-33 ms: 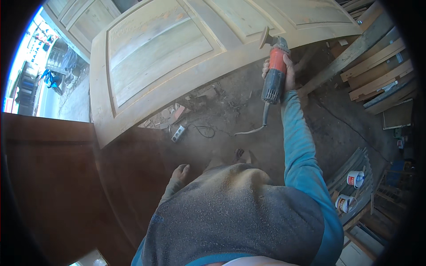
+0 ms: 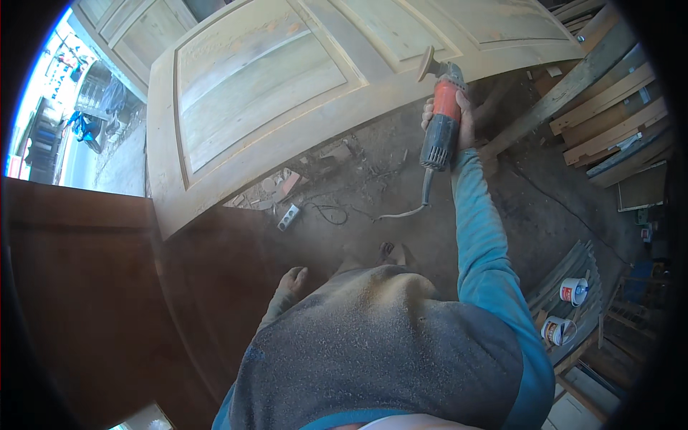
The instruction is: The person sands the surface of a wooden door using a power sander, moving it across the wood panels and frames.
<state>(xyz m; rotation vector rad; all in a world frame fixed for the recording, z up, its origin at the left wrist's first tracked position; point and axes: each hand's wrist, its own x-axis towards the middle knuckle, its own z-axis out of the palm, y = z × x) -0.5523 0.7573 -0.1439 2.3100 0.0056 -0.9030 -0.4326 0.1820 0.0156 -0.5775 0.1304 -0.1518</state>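
My right hand (image 2: 464,118) is wrapped round the red and dark grey body of an angle grinder (image 2: 442,122), held out in front of me with its cord hanging toward me. The grinder's tan disc (image 2: 426,64) is turned on edge at the near rail of a pale panelled wooden door (image 2: 265,143); whether it touches the wood I cannot tell. My left hand (image 2: 292,278) hangs low by my left side, near a reddish-brown panel (image 2: 86,265). Its fingers are mostly hidden, so its grip does not show.
A white power strip (image 2: 288,217) and a looped cable lie on the dusty floor below the door, beside wood scraps. A slanted post (image 2: 559,93) and stacked boards (image 2: 609,122) stand at right. Two white buckets (image 2: 573,290) sit at lower right. Daylight enters at far left.
The grinder and my right hand have shifted very slightly down and left in the picture. The door also sits a touch further right. My grip is the same.
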